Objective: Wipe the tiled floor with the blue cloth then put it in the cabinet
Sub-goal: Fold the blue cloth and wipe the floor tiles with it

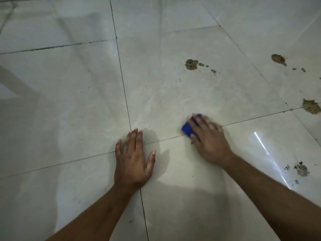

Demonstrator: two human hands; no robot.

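The blue cloth lies folded small on the pale tiled floor, mostly covered by my right hand. That hand presses it flat against the tile with fingers spread over it; the fingertips are blurred. My left hand rests palm down on the floor to the left of the cloth, fingers straight and spread, across a grout line. No cabinet is in view.
Brown mud spots mark the tiles beyond and right of the cloth: one patch with a trail of drops, another farther right, one at the right edge. Grey dried specks lie near my right forearm.
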